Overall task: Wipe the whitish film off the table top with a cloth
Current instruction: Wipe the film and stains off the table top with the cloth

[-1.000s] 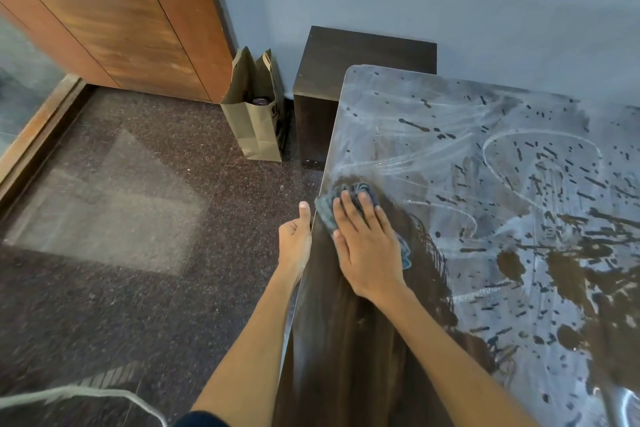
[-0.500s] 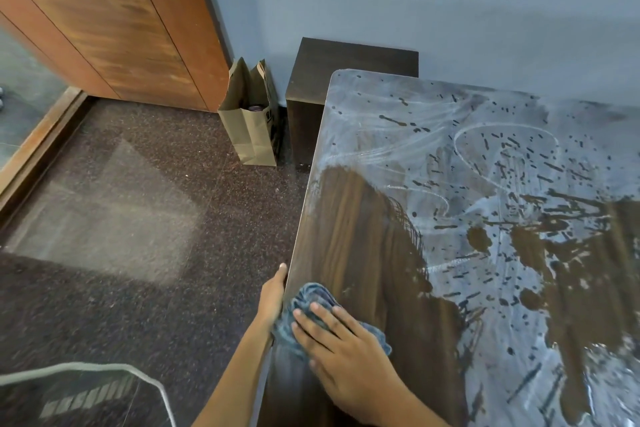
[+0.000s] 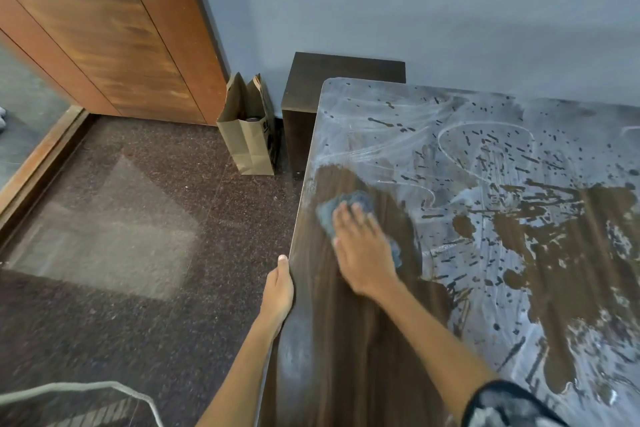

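A dark wooden table top (image 3: 353, 340) fills the right half of the view. A whitish film (image 3: 408, 128) with dark splatter marks covers its far and right parts; the near left strip shows bare dark wood. My right hand (image 3: 363, 253) lies flat on a crumpled blue-grey cloth (image 3: 346, 206), pressing it onto the table near the left edge, at the border of the film. My left hand (image 3: 278, 291) grips the table's left edge, thumb on top, its fingers hidden under the edge.
A brown paper bag (image 3: 247, 135) stands on the dark speckled floor beside a dark wooden box (image 3: 332, 74) against the blue-grey wall. A wooden cabinet (image 3: 114, 31) rises at the upper left. A pale cable (image 3: 86, 388) lies on the floor at the lower left.
My right hand has pushed the cloth away from me along the left side, back toward the film's edge. My left hand has slid forward along the table edge.
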Demonstrator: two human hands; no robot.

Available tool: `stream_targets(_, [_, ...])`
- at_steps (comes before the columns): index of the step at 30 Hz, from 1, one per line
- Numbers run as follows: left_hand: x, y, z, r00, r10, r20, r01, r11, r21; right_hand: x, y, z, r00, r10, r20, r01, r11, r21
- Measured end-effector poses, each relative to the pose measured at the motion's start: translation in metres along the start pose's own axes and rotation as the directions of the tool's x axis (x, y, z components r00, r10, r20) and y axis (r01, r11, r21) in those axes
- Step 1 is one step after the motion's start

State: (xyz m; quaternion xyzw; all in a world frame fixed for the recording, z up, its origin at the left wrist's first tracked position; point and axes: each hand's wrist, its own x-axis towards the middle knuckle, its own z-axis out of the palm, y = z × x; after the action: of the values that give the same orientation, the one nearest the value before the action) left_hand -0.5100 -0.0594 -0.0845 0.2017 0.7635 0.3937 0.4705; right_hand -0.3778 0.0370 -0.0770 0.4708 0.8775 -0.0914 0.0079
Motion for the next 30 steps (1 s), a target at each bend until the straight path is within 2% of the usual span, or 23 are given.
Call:
stream_targets(2, [0.001, 0.001, 0.001, 1.000, 0.026, -0.007, -0.026, 1.000, -0.010, -0.052, -0.009, 0.004, 0.977, -0.211, 0.023, 0.211, 0.977, -0.009])
stream_targets(4, [0.006, 0.002, 0.003, 0.999, 0.045, -0.024, -0.045, 0.999, 0.013, -0.093, 0.006, 0.005, 0.959, -0.273, 0.081, 0.274, 0.962, -0.002])
stream_targets(6, [0.013, 0.005, 0.006, 0.998, 0.054, -0.041, -0.053, 0.998, 0.035, -0.101, 0.037, 0.003, 0.978, -0.191, 0.084, 0.195, 0.980, -0.040])
stream_targets(9, [0.024, 0.017, 0.012, 0.997, 0.046, -0.059, -0.043, 0.998, 0.050, -0.053, 0.085, -0.007, 0.997, 0.056, 0.047, -0.052, 0.994, -0.099])
stream_targets(12, [0.037, 0.027, 0.018, 0.995, 0.066, -0.070, -0.059, 0.994, 0.093, 0.029, 0.111, -0.022, 0.941, 0.339, 0.016, -0.338, 0.940, -0.051])
stream_targets(14, [0.045, 0.033, 0.021, 0.994, 0.094, -0.055, -0.086, 0.988, 0.132, 0.076, 0.100, -0.030, 0.926, 0.375, 0.039, -0.375, 0.927, -0.018])
stream_targets(16, [0.053, 0.041, 0.024, 0.991, 0.122, -0.060, -0.110, 0.979, 0.172, 0.107, 0.068, -0.030, 0.959, 0.284, 0.008, -0.284, 0.959, -0.010])
stream_targets(19, [0.064, 0.051, 0.029, 0.979, 0.172, -0.110, -0.141, 0.959, 0.246, 0.103, 0.007, -0.018, 0.999, -0.034, -0.009, 0.034, 0.999, 0.000])
stream_targets(21, [0.067, 0.052, 0.032, 0.969, 0.214, -0.128, -0.168, 0.940, 0.296, 0.073, -0.008, -0.008, 0.979, -0.204, 0.029, 0.204, 0.979, -0.022])
stream_targets(24, [0.061, 0.049, 0.036, 0.955, 0.228, -0.189, -0.161, 0.936, 0.314, 0.027, 0.019, -0.003, 0.938, -0.344, 0.051, 0.346, 0.937, -0.046])
stream_targets(25, [0.060, 0.048, 0.036, 0.951, 0.218, -0.220, -0.143, 0.939, 0.314, 0.023, 0.034, -0.005, 0.927, -0.368, 0.077, 0.374, 0.923, -0.088])
stream_targets(27, [0.061, 0.049, 0.037, 0.948, 0.190, -0.257, -0.109, 0.948, 0.300, 0.039, 0.062, -0.017, 0.943, -0.318, 0.103, 0.331, 0.929, -0.167])
stream_targets(30, [0.061, 0.055, 0.040, 0.939, 0.205, -0.276, -0.098, 0.928, 0.359, 0.105, 0.077, -0.026, 0.997, -0.055, 0.062, 0.063, 0.988, -0.143])
